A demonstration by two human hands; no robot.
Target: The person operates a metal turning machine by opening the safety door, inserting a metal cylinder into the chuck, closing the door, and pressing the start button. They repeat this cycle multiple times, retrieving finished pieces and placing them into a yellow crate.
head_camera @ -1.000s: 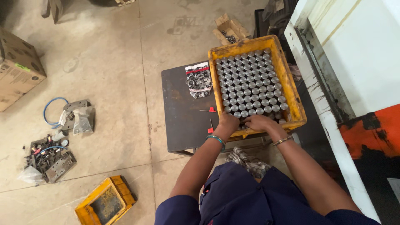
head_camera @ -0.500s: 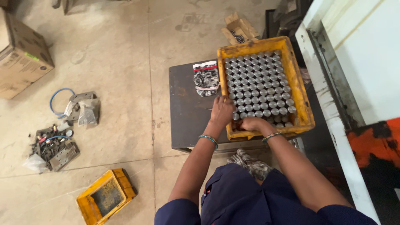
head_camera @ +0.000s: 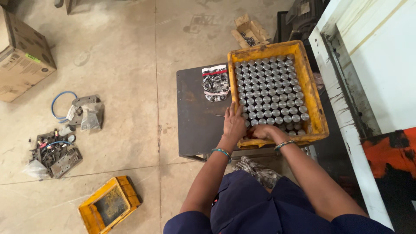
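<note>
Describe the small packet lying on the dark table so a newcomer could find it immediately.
Start at the dark metal table that carries the yellow crate of metal cylinders. Just left of the crate's far corner lies the packet: a clear bag of small dark parts with red stripes, the only soft thing there.

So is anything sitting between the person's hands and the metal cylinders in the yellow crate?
Nothing visible. The left hand rests on the near-left corner of the yellow crate, touching the metal cylinders. The right hand is inside the near edge among them. The printed packet lies off to the side.
</note>
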